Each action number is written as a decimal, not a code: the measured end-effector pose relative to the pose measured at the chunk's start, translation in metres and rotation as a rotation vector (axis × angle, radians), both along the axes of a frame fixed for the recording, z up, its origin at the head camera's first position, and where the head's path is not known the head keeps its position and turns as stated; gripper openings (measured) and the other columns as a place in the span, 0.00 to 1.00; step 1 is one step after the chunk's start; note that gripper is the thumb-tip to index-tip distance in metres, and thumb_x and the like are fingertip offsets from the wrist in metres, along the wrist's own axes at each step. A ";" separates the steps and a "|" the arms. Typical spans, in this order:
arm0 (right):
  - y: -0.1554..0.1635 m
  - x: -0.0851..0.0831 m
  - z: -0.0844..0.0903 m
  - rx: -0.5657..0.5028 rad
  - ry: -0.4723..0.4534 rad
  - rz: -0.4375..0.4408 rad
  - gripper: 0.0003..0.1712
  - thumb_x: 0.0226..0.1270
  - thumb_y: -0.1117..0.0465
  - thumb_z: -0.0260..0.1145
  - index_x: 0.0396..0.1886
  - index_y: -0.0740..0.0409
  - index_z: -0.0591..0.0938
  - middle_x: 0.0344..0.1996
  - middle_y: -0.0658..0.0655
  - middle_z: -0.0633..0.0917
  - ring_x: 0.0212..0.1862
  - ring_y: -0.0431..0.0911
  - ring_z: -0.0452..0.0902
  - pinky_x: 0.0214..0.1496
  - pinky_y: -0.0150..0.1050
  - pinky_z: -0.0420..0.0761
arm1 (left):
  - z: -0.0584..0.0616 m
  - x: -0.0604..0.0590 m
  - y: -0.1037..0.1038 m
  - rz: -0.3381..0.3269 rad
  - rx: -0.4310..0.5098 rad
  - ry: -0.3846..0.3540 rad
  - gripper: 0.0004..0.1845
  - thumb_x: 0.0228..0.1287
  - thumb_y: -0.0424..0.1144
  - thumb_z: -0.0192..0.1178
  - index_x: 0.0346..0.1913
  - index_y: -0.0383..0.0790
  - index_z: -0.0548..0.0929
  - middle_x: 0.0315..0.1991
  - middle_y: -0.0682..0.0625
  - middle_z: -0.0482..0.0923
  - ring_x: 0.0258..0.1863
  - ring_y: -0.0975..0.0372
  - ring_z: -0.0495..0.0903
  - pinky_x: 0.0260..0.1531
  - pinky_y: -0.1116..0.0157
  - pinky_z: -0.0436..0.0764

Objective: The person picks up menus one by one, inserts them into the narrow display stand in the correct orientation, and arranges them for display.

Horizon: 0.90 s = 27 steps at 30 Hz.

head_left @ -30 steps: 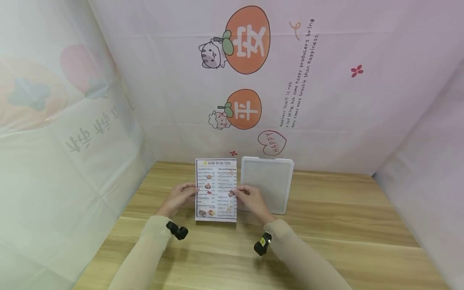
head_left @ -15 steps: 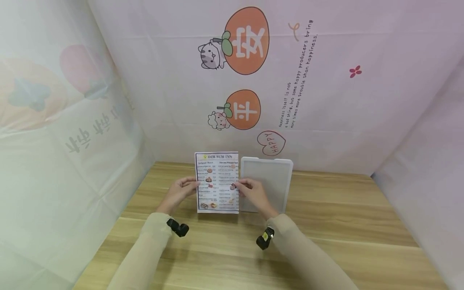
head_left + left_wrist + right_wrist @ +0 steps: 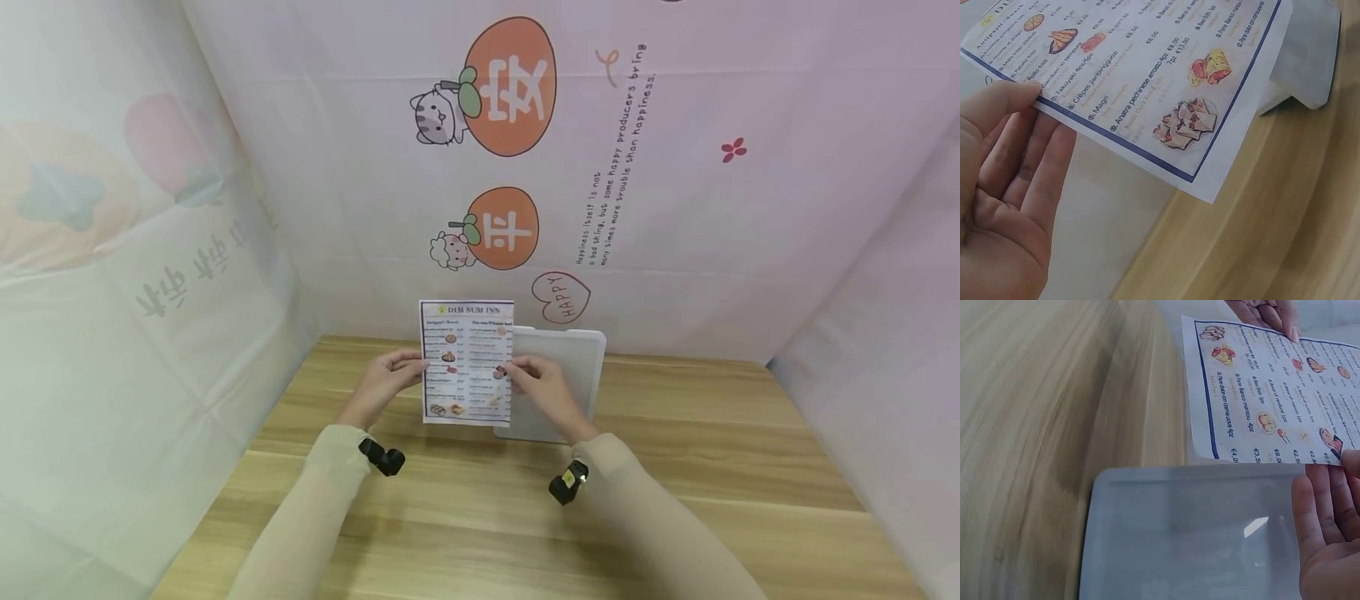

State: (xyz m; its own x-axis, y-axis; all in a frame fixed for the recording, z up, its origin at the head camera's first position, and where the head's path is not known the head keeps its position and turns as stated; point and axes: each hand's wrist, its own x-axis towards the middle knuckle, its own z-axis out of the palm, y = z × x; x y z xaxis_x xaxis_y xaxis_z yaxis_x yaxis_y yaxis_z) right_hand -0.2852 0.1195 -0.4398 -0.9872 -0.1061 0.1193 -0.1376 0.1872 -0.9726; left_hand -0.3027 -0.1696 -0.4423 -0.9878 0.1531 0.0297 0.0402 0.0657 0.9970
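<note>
A printed menu sheet (image 3: 468, 363) headed "DIM SUM INN" is held up above the table, facing the head camera. My left hand (image 3: 386, 383) pinches its left edge between thumb and fingers; in the left wrist view the thumb lies on the printed side and the fingers are behind. On the right edge my right hand (image 3: 546, 392) pinches the paper the same way. Behind the sheet's right side stands a white-framed display stand (image 3: 564, 371) with a grey panel, partly covered by the paper and the right hand. The right wrist view shows its panel (image 3: 1197, 531) close below the sheet.
The wooden table (image 3: 480, 517) runs up to a printed cloth backdrop (image 3: 675, 208) with fruit and animal drawings. Another cloth wall (image 3: 150, 375) rises at the left, and one more (image 3: 885, 400) at the right.
Both hands have raised the menu sheet and carried it a little to the right. It now overlaps the left part of the display stand, which has stayed in place.
</note>
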 end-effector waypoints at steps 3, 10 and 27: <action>0.007 0.000 0.005 0.021 0.001 -0.008 0.16 0.75 0.57 0.64 0.51 0.65 0.84 0.44 0.58 0.87 0.43 0.47 0.83 0.51 0.44 0.84 | 0.006 -0.003 0.007 -0.014 -0.012 0.011 0.21 0.66 0.45 0.69 0.56 0.35 0.82 0.50 0.43 0.85 0.50 0.54 0.85 0.59 0.53 0.78; 0.024 -0.004 0.014 0.060 0.023 -0.028 0.18 0.75 0.54 0.63 0.52 0.65 0.83 0.46 0.60 0.86 0.44 0.49 0.84 0.53 0.46 0.83 | 0.017 -0.015 0.021 -0.050 -0.011 0.041 0.23 0.66 0.46 0.69 0.57 0.34 0.82 0.50 0.43 0.85 0.50 0.54 0.85 0.55 0.62 0.81; 0.063 -0.005 0.048 0.133 0.101 -0.047 0.21 0.75 0.51 0.63 0.53 0.65 0.83 0.48 0.61 0.86 0.47 0.51 0.82 0.55 0.44 0.81 | 0.045 -0.032 0.058 -0.089 -0.016 0.075 0.25 0.62 0.51 0.71 0.57 0.40 0.83 0.49 0.48 0.86 0.49 0.55 0.85 0.63 0.54 0.74</action>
State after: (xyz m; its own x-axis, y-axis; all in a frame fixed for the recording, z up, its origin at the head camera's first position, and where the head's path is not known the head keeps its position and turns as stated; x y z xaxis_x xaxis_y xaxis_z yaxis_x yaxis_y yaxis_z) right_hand -0.2905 0.1821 -0.3915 -0.9752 -0.0812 0.2058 -0.2211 0.3215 -0.9207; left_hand -0.3345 -0.1119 -0.3975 -0.9653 0.2414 0.1001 0.1213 0.0746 0.9898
